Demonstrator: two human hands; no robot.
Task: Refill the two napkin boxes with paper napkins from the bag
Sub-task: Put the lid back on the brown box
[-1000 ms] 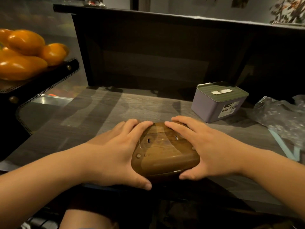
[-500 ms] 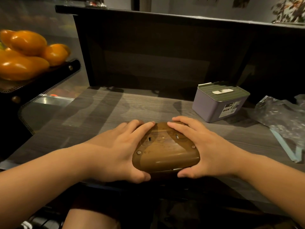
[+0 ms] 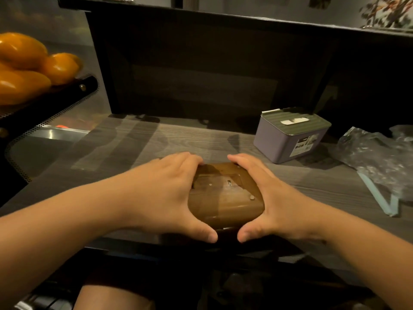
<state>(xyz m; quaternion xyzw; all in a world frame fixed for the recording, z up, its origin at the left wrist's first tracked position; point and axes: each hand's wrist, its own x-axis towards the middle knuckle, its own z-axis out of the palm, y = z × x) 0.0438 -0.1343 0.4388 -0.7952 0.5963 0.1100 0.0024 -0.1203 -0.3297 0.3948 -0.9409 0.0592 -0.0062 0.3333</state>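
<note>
Both hands clamp the brown wooden napkin box point(image 3: 225, 198) at the near edge of the grey wood-grain counter point(image 3: 156, 144). The left hand point(image 3: 165, 193) wraps its left end with the thumb hooked under the front, and the right hand point(image 3: 274, 198) mirrors that on the right end. The box looks upside down, base panel with screws facing up, though dim light makes that a guess.

Step in hand is likely seating or closing the base after filling. To do it well, press evenly from both ends, keep the thumbs under the front lip, and don't let the box slide toward the body, since it sits right at the counter's front edge with a drop below.

The 2nd box, a lilac tissue box with green lid point(image 3: 290, 135), stands well apart to the back right, with a white napkin tab showing in its slot. The crumpled clear plastic bag point(image 3: 380, 157) lies at far right with its pale blue strip point(image 3: 377, 198) near the counter edge.

Room:
- Open counter ahead and to the left of the hands.
- A dark back panel point(image 3: 201, 63) walls off the rear.
- Orange fruit point(image 3: 26, 68) on a black tray point(image 3: 67, 92) overhangs the left side, so keep lifts low there.
</note>
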